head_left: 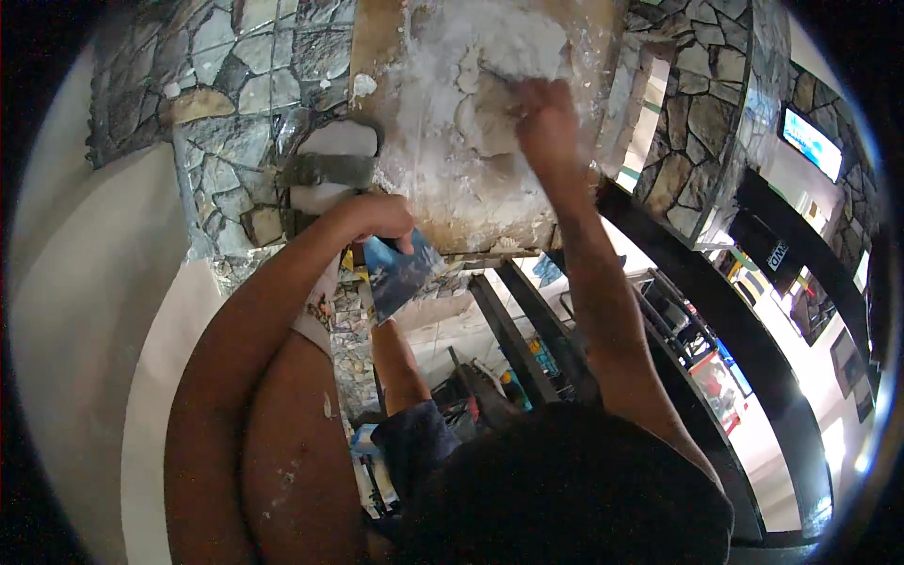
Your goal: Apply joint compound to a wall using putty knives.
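My left hand (pixel 381 218) comes up from the lower left, its fingers curled closed at the upper corner of a flat blue sheet (pixel 394 271) smeared with whitish plaster. A co-worker's left hand and forearm (pixel 395 363) reach the sheet's lower end. The co-worker's right hand (pixel 546 118), blurred, works a thin, dark-edged scraping tool (pixel 501 74) against a plaster-covered panel (pixel 433 141). Wet plaster lies in thick, uneven patches there. My right hand does not show.
The co-worker's black cap (pixel 584 480) fills the lower middle. Beside my arm is a bare leg (pixel 301 452) with plaster flecks. Grey stone cladding (pixel 226 179) flanks the panel on the left. Dark beams (pixel 513 330) cross below it. A lit screen (pixel 812 143) hangs far right.
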{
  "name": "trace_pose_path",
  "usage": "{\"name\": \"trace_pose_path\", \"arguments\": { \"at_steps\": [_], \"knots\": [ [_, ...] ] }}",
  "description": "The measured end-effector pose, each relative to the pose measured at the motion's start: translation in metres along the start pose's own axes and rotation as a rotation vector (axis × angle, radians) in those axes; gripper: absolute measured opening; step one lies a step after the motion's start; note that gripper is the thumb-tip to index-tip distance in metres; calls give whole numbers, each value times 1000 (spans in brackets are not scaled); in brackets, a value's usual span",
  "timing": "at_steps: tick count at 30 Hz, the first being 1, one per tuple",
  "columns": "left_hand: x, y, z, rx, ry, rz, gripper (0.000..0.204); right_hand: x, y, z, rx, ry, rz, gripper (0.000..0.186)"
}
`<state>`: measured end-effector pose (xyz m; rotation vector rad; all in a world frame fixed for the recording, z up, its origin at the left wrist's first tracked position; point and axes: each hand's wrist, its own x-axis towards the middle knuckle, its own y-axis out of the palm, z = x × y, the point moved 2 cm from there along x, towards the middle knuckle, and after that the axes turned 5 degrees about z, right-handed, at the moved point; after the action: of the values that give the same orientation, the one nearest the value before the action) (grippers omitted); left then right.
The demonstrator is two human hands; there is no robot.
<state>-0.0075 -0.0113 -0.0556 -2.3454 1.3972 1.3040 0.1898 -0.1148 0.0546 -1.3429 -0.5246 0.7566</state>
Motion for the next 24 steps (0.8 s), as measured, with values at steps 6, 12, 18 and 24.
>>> {"name": "trace_pose_path", "arguments": {
  "at_steps": [6,12,18,24],
  "knots": [
    [-7,-6,-17,95,-100,28,40,9,-21,-14,34,-105,119,37],
    [-3,4,3,96,-86,150,43,-4,9,-4,27,-155,218,46],
    [-3,-4,-31,143,-47,138,44,-9,9,-18,45,-27,61,44],
    [1,5,-1,58,-44,174,59,24,-24,-12,50,-79,128,44]
  ]
}}
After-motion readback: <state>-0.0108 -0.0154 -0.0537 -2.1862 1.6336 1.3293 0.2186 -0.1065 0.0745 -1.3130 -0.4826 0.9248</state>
